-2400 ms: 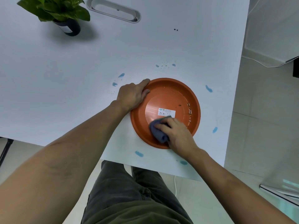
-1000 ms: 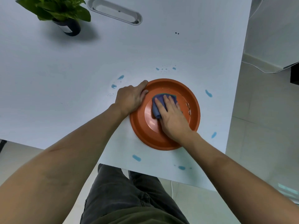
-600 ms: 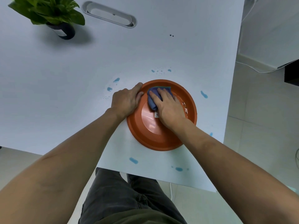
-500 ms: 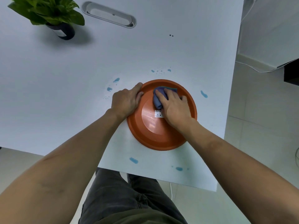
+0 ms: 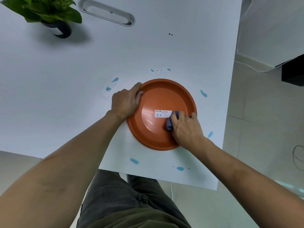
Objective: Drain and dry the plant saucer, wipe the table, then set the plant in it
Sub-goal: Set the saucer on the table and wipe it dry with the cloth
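The saucer [image 5: 162,99] sat on the table [image 5: 49,76] near its right front corner. The left hand [image 5: 125,101] rested on its left rim; the right hand [image 5: 185,127] pressed a cloth [image 5: 170,123] inside it at the right. Droplets [image 5: 134,161], probably water, ringed the saucer. The plant [image 5: 49,12] stood far back left, the cable slot [image 5: 107,12] just right of it.

right hand [image 5: 185,127] and cloth [image 5: 170,124] now at saucer's [image 5: 158,89] right side

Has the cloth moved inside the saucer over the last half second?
Yes. The cloth went from the saucer's far rim to just right of its label.
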